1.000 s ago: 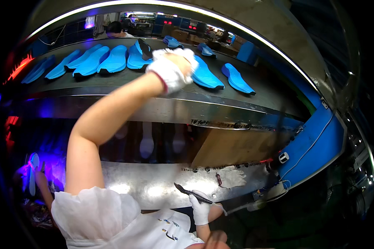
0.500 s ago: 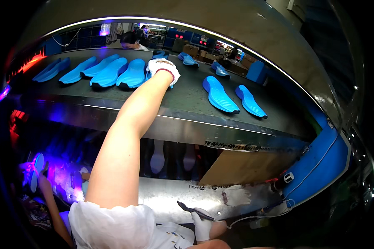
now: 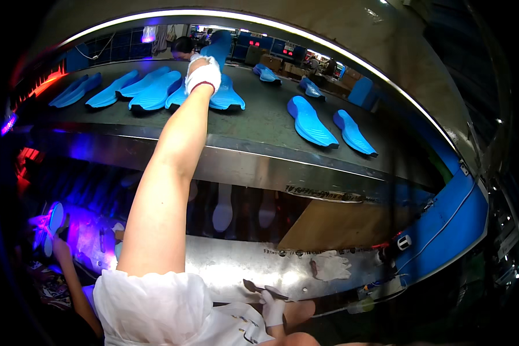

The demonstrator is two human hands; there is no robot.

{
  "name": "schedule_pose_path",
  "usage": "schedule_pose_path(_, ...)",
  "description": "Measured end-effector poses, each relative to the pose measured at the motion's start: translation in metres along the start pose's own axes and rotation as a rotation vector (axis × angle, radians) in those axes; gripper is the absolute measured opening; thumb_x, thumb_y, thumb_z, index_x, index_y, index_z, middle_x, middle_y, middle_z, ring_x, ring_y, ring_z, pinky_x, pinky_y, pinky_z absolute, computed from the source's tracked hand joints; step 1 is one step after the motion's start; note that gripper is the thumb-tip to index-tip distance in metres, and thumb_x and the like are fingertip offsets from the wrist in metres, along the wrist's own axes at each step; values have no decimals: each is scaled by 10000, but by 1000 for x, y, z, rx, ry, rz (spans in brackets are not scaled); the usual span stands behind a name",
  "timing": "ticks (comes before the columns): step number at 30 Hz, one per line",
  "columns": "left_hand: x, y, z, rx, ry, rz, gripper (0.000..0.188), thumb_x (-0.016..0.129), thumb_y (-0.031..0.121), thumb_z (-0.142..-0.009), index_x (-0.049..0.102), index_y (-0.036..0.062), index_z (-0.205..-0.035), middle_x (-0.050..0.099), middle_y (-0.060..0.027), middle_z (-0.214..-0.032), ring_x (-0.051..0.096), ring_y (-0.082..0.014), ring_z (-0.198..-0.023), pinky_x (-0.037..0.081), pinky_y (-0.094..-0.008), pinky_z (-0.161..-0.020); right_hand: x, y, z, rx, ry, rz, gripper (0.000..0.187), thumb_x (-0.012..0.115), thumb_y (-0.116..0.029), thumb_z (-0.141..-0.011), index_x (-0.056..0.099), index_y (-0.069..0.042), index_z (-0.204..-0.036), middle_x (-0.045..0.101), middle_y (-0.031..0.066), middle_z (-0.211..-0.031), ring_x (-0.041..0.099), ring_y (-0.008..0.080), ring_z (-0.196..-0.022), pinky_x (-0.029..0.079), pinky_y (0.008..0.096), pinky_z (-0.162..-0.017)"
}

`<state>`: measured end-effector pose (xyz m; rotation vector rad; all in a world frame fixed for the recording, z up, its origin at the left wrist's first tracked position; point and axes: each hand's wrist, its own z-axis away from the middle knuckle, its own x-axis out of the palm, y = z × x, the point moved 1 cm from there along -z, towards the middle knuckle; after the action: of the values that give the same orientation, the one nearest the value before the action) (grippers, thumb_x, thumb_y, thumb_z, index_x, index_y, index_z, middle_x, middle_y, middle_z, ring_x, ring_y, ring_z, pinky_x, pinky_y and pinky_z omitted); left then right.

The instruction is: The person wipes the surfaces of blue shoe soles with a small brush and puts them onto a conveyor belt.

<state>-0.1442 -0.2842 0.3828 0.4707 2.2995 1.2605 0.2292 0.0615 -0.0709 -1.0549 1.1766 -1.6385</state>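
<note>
Up at twelve o'clock, my left hand point(image 3: 203, 74) in its white glove has its fingers closed on a blue shoe sole point(image 3: 218, 47), lifted off the grey conveyor belt point(image 3: 259, 118). More blue soles point(image 3: 155, 92) lie in a row toward ten o'clock, and two others point(image 3: 309, 121) sit apart at two o'clock. Down at six o'clock my right hand point(image 3: 272, 307) — gloved too — grips a small dark tool point(image 3: 259, 288) over the shiny metal desk point(image 3: 230, 271), where a spare white glove point(image 3: 330, 266) lies. Purple light glows at eight o'clock.
</note>
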Motion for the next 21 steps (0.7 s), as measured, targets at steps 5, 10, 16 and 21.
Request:
schedule_pose_path(5, -3, 1, 6, -577, -261, 1058, 308, 320, 348, -994, 504, 191, -1184, 696, -67, -891, 675, -194, -798, 542, -338, -670, 22, -36, 17, 49, -2, -235, 267, 637, -6, -818, 573, 45, -1072, 610, 101, -871, 565, 124, -649, 471, 232, -557)
schedule_pose_path(10, 6, 11, 18, -560, -110, 1224, 180, 472, 109, -898, 555, -48, -927, 662, -216, -782, 668, -298, -639, 540, -353, -545, 25, -44, 23, 39, 8, -257, 276, 614, 1, -824, 548, 61, -1085, 572, 70, -788, 531, 102, -614, 421, 206, -525)
schedule_pose_path(16, 16, 19, 15, -601, -203, 1295, 319, 434, 209, -944, 493, -91, -1034, 669, -253, -915, 677, -322, -794, 576, -347, -703, 17, -32, 21, 26, 29, -218, 281, 623, -18, -830, 558, 44, -1096, 607, 79, -834, 568, 109, -637, 456, 209, -533)
schedule_pose_path(21, 24, 16, 7, -669, -273, 1456, 461, 410, 306, -960, 486, -94, -1177, 624, -261, -1070, 667, -305, -862, 562, -322, -739, 18, -26, 16, 47, 48, -260, 275, 620, -19, -837, 560, 49, -1096, 618, 90, -856, 580, 117, -646, 459, 207, -530)
